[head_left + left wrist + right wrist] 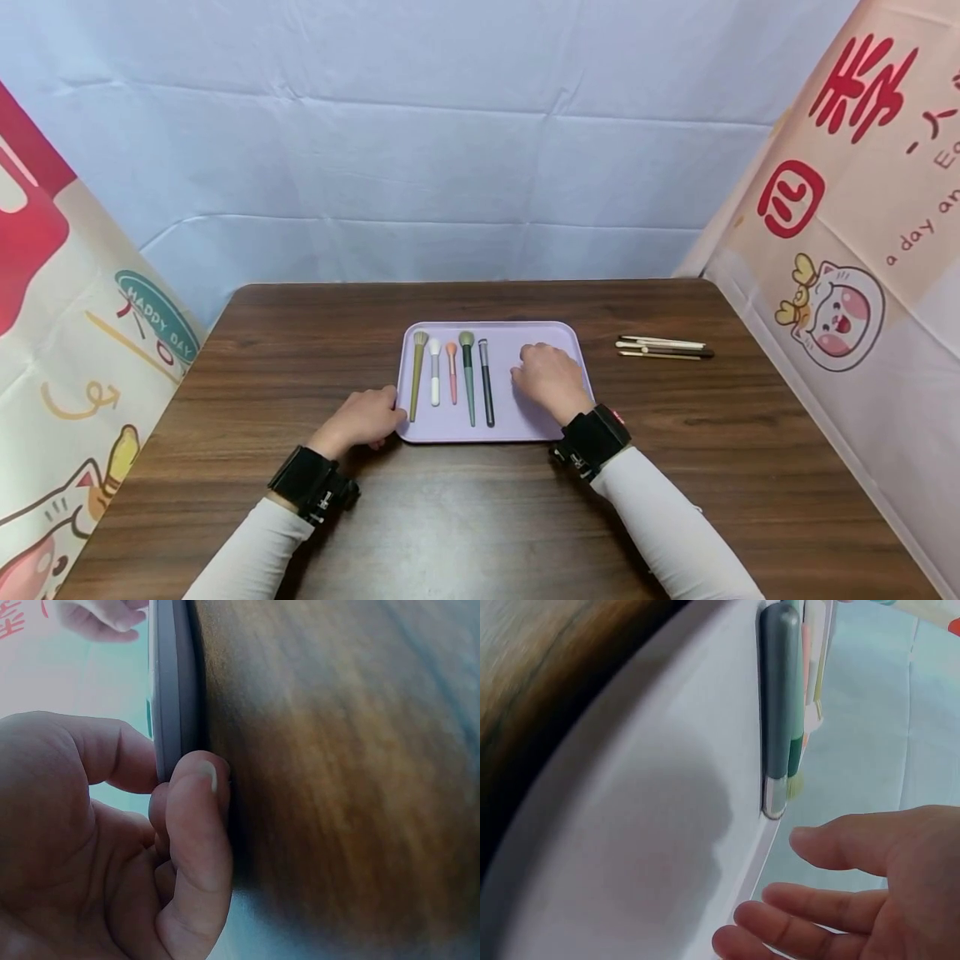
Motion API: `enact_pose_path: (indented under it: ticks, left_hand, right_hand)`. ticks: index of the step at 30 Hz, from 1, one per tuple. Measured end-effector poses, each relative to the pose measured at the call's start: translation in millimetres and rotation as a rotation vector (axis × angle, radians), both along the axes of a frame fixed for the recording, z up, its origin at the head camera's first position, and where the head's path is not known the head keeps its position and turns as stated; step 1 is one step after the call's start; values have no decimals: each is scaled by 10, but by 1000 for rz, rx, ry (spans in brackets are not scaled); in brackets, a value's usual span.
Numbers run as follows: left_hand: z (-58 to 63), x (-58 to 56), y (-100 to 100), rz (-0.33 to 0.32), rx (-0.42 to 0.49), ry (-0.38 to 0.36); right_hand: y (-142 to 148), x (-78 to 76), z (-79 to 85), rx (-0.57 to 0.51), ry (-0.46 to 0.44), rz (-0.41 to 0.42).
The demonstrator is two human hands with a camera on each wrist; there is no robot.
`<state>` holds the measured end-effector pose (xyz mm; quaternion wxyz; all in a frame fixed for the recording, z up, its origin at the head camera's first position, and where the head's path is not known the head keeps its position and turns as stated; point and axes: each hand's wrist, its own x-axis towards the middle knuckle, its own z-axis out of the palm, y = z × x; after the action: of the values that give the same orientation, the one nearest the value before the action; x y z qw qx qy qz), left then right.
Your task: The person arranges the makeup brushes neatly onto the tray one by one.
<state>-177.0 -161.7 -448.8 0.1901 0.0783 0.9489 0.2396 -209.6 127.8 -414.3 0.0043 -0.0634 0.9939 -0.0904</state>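
Note:
A lilac tray (517,423) lies on the table and carries several makeup brushes side by side. From left to right in the head view are an olive brush (416,379), a white brush (435,379), a pink brush (453,383), a green brush (468,379) and a dark grey brush (487,392). At the tray's front left corner my left hand (365,417) pinches the rim (169,690) between thumb and fingers. Over the tray's right part hovers my right hand (551,382), fingers loosely bent and holding nothing, just right of the dark grey brush.
To the right of the tray, a small group of thin light and dark sticks (663,347) lies on the brown wooden table (487,517). A pale blue cloth (420,167) hangs behind the table, with printed cloths at both sides.

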Motion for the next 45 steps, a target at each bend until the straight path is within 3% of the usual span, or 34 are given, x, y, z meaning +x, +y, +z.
enact_pose_path:
  ticks: [27,45]
  left_hand:
    - [64,35,15,3,0,3]
    - [14,11,3,7,3,3]
  right_hand:
    - [499,23,21,-57,-37,-36]
    - [748,30,31,-63,-57,-74]
